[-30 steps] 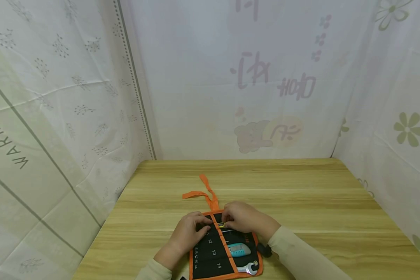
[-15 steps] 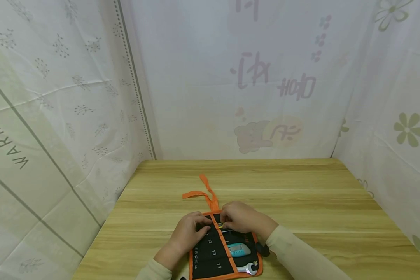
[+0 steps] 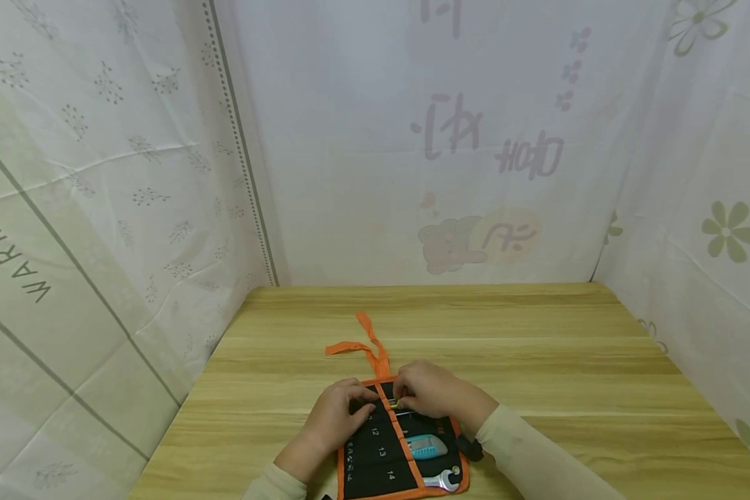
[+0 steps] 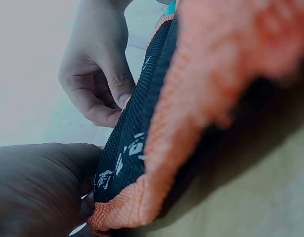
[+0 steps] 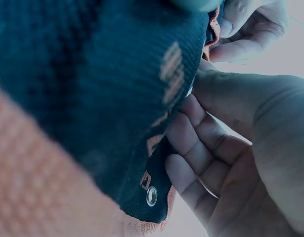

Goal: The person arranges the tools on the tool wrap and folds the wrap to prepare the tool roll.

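A black tool roll [image 3: 365, 479] with orange edging and printed numbers lies flat near the front of the table in the head view. My left hand [image 3: 336, 414] pinches the orange pocket trim near its far end. Just across the trim, my right hand [image 3: 436, 390] pinches a small tool with a yellow edge [image 3: 394, 403] at the pocket mouth; the fingers hide most of it. A thin metal shaft [image 3: 405, 413] shows beside it. Nearer me, a turquoise tool with a grey panel [image 3: 428, 446] and a silver open-end wrench [image 3: 444, 480] stick out of pockets.
Two orange tie straps [image 3: 375, 347] spread from the roll's far edge over the wood-grain table [image 3: 537, 347]. Printed curtains [image 3: 350, 173] hang behind the table and on both sides. A metal eyelet [image 5: 151, 196] shows at the roll's corner in the right wrist view.
My right hand and forearm have shifted very slightly left, toward the pocket trim. The left hand and the roll have stayed in place.
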`<state>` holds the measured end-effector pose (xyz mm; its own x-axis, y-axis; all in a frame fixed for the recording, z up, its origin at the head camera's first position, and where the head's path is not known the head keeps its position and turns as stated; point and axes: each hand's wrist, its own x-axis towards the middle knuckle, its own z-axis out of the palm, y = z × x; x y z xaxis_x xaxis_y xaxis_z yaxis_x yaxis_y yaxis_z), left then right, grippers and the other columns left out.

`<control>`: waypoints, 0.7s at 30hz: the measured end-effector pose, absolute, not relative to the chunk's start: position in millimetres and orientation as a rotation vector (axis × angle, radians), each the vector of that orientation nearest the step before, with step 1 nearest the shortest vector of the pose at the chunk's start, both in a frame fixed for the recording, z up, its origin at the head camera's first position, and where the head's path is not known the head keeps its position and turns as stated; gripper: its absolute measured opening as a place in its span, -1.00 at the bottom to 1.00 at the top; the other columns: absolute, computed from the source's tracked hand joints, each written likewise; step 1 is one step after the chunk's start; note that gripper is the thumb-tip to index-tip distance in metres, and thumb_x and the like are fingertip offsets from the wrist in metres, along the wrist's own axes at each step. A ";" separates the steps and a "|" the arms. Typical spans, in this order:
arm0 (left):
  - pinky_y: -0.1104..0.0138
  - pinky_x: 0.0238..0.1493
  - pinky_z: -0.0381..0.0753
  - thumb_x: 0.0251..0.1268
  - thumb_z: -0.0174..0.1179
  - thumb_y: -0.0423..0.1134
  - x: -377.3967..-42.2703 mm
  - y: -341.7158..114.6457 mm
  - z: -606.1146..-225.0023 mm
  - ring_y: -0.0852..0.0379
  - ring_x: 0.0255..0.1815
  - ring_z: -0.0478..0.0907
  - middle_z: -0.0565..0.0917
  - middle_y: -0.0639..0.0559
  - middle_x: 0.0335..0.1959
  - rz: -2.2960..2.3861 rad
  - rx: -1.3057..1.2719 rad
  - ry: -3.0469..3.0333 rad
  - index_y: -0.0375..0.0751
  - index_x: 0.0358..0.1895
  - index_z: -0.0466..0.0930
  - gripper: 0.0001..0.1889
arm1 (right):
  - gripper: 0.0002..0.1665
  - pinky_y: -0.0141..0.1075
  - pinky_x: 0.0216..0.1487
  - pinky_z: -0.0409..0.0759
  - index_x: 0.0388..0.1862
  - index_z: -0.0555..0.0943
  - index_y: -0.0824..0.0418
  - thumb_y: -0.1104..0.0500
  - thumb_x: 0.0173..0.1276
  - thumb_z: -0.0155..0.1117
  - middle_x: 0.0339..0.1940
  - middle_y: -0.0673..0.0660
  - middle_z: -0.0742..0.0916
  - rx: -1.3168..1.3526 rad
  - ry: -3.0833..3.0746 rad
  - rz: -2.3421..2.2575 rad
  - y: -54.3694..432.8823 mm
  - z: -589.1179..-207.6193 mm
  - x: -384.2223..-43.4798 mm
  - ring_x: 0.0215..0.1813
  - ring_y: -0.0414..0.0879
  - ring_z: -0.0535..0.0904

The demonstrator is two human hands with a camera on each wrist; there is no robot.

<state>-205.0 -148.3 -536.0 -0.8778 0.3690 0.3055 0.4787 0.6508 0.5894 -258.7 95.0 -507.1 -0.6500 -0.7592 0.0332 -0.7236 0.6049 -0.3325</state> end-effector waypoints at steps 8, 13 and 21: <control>0.27 -0.10 0.64 0.34 0.47 -0.29 -203.8 -149.1 -535.1 0.36 -0.19 0.58 0.70 0.31 -0.20 -1.003 -0.731 -2.685 0.06 -0.10 0.84 -0.84 | -0.92 -0.39 -0.15 0.60 -0.11 0.80 -0.02 0.11 0.50 0.41 -0.23 -0.22 0.65 -1.275 2.697 -0.526 100.5 -507.9 -256.6 -0.25 -0.39 0.53; 0.24 -0.06 0.64 0.37 0.44 -0.25 -203.2 -149.1 -534.7 0.35 -0.15 0.57 0.70 0.33 -0.18 -0.955 -0.746 -2.695 0.08 -0.07 0.83 -0.85 | -0.86 -0.38 -0.13 0.60 -0.01 0.79 -0.04 0.08 0.54 0.37 -0.17 -0.23 0.64 -1.289 2.681 -0.581 108.1 -508.3 -252.4 -0.20 -0.40 0.53; 0.15 0.06 0.65 0.42 0.41 -0.08 -200.5 -148.4 -530.9 0.23 0.00 0.59 0.68 0.23 -0.05 -0.886 -0.809 -2.711 0.05 0.08 0.77 -0.76 | -0.73 -0.29 0.04 0.61 0.16 0.74 -0.04 -0.01 0.62 0.25 -0.02 -0.21 0.61 -1.241 2.644 -0.644 127.6 -508.5 -242.2 -0.01 -0.34 0.54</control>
<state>-200.5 -148.4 -530.9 -0.8366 0.4427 0.3226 0.5478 0.6748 0.4946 -242.2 127.6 -508.5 -0.6464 -0.7616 0.0448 -0.6969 0.5655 -0.4411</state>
